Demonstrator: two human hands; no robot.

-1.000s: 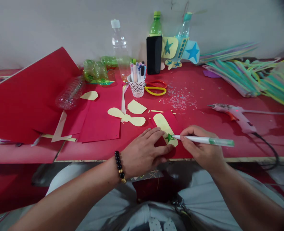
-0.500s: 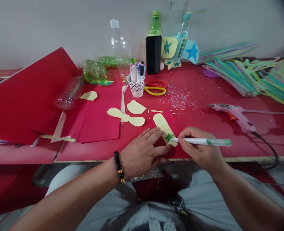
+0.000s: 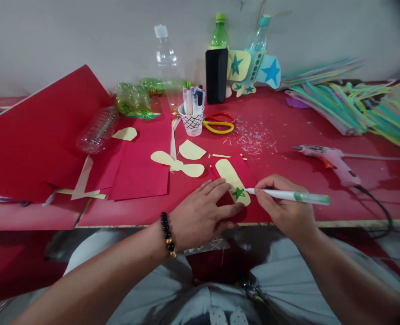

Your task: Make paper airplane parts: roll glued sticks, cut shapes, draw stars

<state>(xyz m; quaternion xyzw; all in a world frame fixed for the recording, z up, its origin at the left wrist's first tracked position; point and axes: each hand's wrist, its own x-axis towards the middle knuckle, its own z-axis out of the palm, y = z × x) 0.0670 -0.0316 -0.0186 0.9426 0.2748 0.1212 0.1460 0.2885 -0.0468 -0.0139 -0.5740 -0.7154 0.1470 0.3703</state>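
Note:
A pale yellow paper strip point(image 3: 227, 171) with rounded ends lies on a piece of red paper point(image 3: 242, 168) near the table's front edge. Its lower end carries a green star point(image 3: 239, 193), mostly coloured in. My left hand point(image 3: 203, 205) rests flat across the strip's left side, fingers stretched out. Between the fingers of my right hand point(image 3: 284, 210) is a white and green marker point(image 3: 288, 195), its tip at the star's right point. Left of the strip lie a yellow propeller-shaped cutout point(image 3: 191, 169) and another yellow paper piece point(image 3: 191, 150).
A pink glue gun point(image 3: 338, 164) lies at the right, its cord over the edge. Behind are a cup of markers point(image 3: 191, 122), scissors point(image 3: 220, 127), a black phone point(image 3: 216, 76) and plastic bottles point(image 3: 168, 63). Coloured strips point(image 3: 338, 108) pile at the right; red sheets point(image 3: 47, 135) cover the left.
The marker and my right hand have shifted slightly right and up, the tip going from inside the star to its right point. My left hand stays in place.

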